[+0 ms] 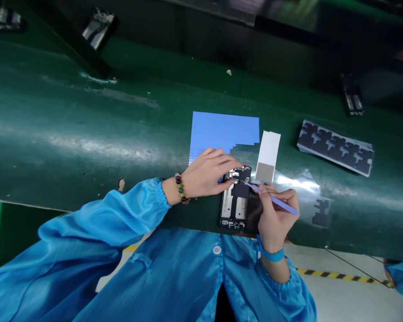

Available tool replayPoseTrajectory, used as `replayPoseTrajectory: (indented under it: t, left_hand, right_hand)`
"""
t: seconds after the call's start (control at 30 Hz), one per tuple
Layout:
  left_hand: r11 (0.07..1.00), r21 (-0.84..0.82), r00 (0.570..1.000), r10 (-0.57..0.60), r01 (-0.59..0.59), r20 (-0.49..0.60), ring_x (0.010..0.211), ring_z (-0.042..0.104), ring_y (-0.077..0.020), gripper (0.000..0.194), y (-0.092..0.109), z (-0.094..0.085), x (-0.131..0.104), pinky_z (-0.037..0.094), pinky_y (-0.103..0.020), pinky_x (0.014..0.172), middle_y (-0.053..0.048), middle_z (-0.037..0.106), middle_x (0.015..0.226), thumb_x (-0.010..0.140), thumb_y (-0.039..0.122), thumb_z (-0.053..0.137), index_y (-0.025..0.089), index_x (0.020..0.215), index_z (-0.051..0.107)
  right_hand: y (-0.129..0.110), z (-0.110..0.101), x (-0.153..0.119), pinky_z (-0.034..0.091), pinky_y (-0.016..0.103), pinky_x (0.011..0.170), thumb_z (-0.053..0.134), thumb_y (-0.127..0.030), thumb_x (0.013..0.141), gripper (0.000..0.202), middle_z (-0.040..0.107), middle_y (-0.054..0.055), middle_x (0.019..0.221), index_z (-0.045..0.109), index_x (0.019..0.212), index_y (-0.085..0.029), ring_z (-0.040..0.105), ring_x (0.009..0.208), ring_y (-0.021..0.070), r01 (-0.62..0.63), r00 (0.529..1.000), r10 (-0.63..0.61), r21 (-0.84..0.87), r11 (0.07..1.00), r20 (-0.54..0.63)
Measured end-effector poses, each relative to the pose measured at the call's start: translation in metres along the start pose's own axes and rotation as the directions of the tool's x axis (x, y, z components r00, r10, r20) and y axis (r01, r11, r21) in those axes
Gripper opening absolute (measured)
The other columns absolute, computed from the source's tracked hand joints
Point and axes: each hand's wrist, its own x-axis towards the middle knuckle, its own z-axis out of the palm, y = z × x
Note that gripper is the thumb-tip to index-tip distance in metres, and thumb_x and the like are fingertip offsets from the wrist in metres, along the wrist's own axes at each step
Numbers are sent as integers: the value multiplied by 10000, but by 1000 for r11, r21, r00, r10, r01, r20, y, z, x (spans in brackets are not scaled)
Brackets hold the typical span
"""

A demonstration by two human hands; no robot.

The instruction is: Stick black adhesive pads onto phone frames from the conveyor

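An opened phone body (235, 197) lies on the green bench near its front edge, its inner parts showing. My left hand (211, 174) rests at its upper left, thumb and fingertips on the phone's upper part; whether a small piece is pinched there cannot be made out. In my right hand (277, 214) are purple tweezers (275, 200), their tip over the phone's upper part, near my left thumb. Beyond my left hand lies a blue sheet (225, 129). A white strip with a grey end (269, 150) is just right of the phone.
A stack of sheets with dark cut-outs (336, 146) lies to the right, and a clear film with one dark piece (321, 212) nearer. More phone bodies (352, 95) (98, 27) stand farther back. A dark post (83, 51) rises at the back left.
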Motion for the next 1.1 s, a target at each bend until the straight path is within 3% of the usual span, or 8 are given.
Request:
replayPoseTrajectory:
  t: [0.87,1.1]
  left_hand:
    - [1000,1,1000,1,-1,-8,1143,617,-246,312,-1,1,-1,412,-404,923,-56,735,1313,1019,358,646,209,1293,661]
    - [988,132,995,72,-81,65,1200,574,-271,298,3,0,-1,419,-413,921,-67,665,1377,1075,326,559,289,1341,689]
  right_hand:
    - [0,0,-1,540,501,1100,845,-250,833,351,676,-56,700,499,781,-253,755,847,188,-13,1000,13,-7,1000,-14]
    - [-1,-1,-2,522,510,1140,858,-256,823,354,693,-54,719,508,771,-241,768,867,185,-25,999,24,-40,999,-23]
